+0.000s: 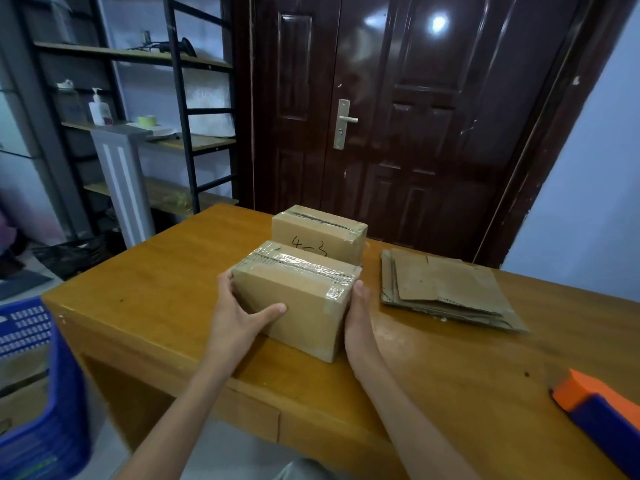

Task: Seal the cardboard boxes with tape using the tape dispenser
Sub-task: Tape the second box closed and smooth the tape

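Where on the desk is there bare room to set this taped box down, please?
The widest bare patch is the left part of the desk, between its left edge and the taped box. Another lies between the flattened cardboard and the tape dispenser. It is crowded behind, where the marked box stands close.

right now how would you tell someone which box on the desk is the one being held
On the wooden desk before the dark door, two cardboard boxes stand one behind the other. The held box is the nearer, gripped between the left hand and right hand. Its front is blank, while the far box reads 4-3.
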